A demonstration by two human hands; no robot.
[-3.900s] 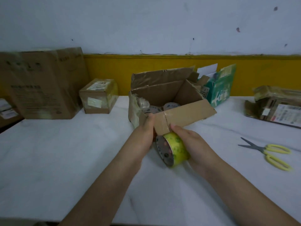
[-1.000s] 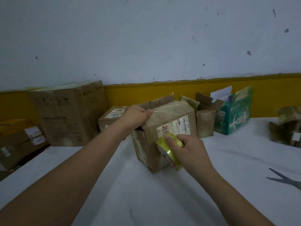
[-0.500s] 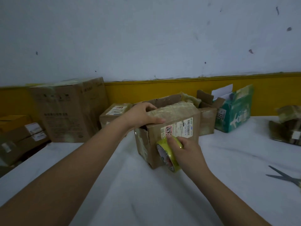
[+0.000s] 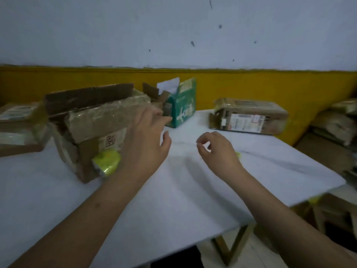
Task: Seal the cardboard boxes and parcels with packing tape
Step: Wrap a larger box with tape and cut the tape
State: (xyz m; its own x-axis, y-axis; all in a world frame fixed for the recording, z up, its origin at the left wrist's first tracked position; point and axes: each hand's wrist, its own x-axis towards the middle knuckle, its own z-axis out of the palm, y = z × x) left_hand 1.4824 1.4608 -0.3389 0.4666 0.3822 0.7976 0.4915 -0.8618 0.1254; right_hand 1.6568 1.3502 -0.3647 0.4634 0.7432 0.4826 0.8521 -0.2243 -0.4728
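Grip: left hand (image 4: pixel 145 138) is seen open, fingers spread and straight, nothing held. It is placed at the right end of the cardboard box (image 4: pixel 90 124). The fingertips overlap the box's top corner, but contact cannot be confirmed because of motion blur. Right hand (image 4: pixel 218 151) is held above the table (image 4: pixel 173 200), apart from every box, fingers loosely curled, thumb and forefinger apart, nothing gripped.

Tape roll (image 4: pixel 106 161), yellow-green, is found low against the box's near face, just left of the left wrist. Neither hand is on it. Whether it rests on the table cannot be told. Its right side is covered by the left forearm, and the core is not resolved.

Cardboard box: rear flap is raised; near top flap is folded down and covered in glossy clear film or tape. Whether the seam is closed cannot be determined. A printed mark on the near face is partly masked by the left hand.

Hidden / cut off:
- A second brown box (image 4: pixel 17 128) is cropped by the left frame edge.
- A green box (image 4: pixel 183 107) with open flaps is set behind the left fingertips, its lower left corner masked.
- A taped parcel (image 4: pixel 249 118) with a white label is laid further right, near the yellow wall band. The label text is unreadable.
- A small yellow sliver (image 4: pixel 238 154) is seen just past the right hand and cannot be identified.
- Stacked items at far right, off the table, are too dark and blurred to be named.
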